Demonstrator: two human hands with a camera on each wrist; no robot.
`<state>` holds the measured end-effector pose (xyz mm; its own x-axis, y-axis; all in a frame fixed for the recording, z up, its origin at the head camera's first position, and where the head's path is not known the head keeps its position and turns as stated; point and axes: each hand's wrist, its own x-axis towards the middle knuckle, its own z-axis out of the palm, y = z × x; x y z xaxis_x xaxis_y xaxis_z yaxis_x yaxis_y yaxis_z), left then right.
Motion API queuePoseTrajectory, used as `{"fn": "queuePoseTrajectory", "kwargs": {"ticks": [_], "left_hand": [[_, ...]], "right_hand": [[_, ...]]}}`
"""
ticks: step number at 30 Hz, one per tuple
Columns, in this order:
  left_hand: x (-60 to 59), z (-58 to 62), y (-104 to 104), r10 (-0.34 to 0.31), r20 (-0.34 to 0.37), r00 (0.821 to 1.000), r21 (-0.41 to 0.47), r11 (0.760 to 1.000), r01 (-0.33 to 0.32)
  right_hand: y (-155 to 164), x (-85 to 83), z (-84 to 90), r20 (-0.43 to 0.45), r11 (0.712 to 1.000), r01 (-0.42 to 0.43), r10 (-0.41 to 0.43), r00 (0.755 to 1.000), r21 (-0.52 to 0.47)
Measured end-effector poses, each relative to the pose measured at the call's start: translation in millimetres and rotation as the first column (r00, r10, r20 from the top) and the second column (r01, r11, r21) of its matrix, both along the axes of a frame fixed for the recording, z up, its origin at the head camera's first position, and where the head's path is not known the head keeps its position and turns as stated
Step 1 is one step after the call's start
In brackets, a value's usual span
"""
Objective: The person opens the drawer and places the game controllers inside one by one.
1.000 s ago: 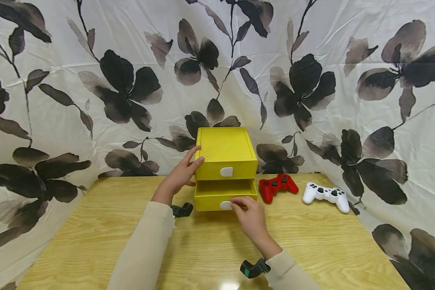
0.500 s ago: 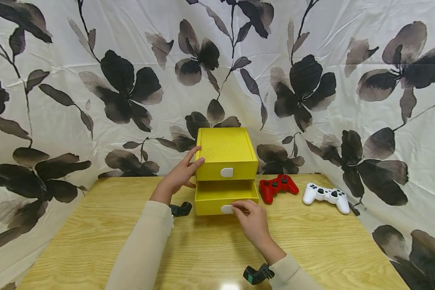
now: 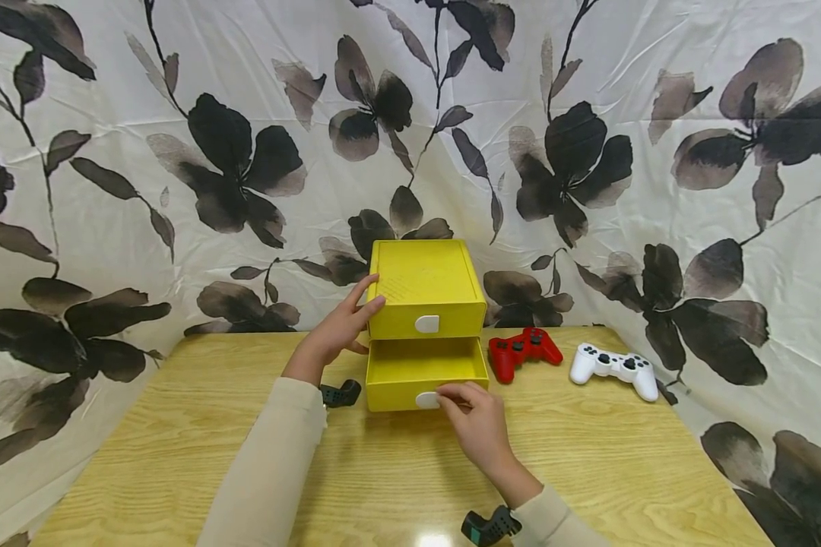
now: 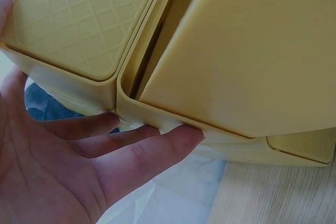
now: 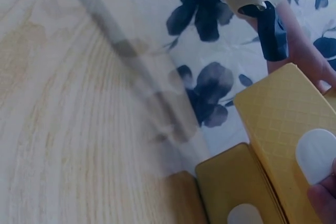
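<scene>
A yellow two-drawer box (image 3: 426, 285) stands at the back of the wooden table (image 3: 178, 456). My left hand (image 3: 345, 323) lies with straight fingers against the box's left side; the left wrist view shows its fingers (image 4: 142, 153) pressed flat along the box wall (image 4: 252, 51). The lower drawer (image 3: 424, 372) is pulled partly out and looks empty inside. My right hand (image 3: 475, 422) pinches that drawer's white handle (image 3: 426, 399). In the right wrist view the handle (image 5: 316, 156) sits just above a fingertip (image 5: 323, 200). The upper drawer, with its own white handle (image 3: 427, 324), is closed.
A red game controller (image 3: 523, 351) and a white one (image 3: 613, 368) lie on the table to the right of the box. A flowered cloth (image 3: 178, 152) hangs close behind and at both sides. Bare tabletop lies in front of the box.
My right hand has drawn the lower drawer further out toward me. The left hand has stayed on the box's side.
</scene>
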<state>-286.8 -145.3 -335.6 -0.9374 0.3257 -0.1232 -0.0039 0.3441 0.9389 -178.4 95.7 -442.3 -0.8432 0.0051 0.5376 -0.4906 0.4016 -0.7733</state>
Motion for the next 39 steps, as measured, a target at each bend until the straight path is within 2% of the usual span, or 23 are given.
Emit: {"fn": "queuePoseTrajectory", "kwargs": {"ticks": [4,7,10,16,20,29,39], "left_hand": [[12.1,10.4,1,-0.009,-0.009,1.000,-0.006,1.000,0.009],[13.7,10.6,1,-0.010,-0.006,1.000,0.006,1.000,0.010],[9.6,6.2,-1,-0.010,0.004,1.000,0.025,1.000,0.010],[-9.2,-14.0,-4,0.004,0.002,1.000,0.027,1.000,-0.004],[-12.3,-18.5,-5,0.017,-0.011,1.000,0.018,1.000,-0.017],[-10.1,-17.5,-3,0.032,-0.038,0.999,0.011,0.999,-0.032],[-7.8,-12.1,-1,0.010,-0.014,1.000,0.016,1.000,-0.009]], "right_hand": [[0,1.3,-2.2,-0.012,1.000,-0.005,0.005,1.000,0.001],[0,2.2,-3.3,-0.033,1.000,-0.014,0.014,0.999,0.003],[0,2.8,-4.2,-0.038,1.000,-0.023,0.023,0.999,0.002],[1,4.3,-3.9,-0.006,1.000,-0.030,0.030,1.000,0.001],[4,6.4,-2.2,0.003,0.999,-0.047,0.047,0.999,0.023],[14,12.4,10.3,0.068,0.993,-0.096,0.091,0.994,0.074],[37,14.8,28.8,-0.014,0.984,-0.056,0.059,0.998,0.169]]}}
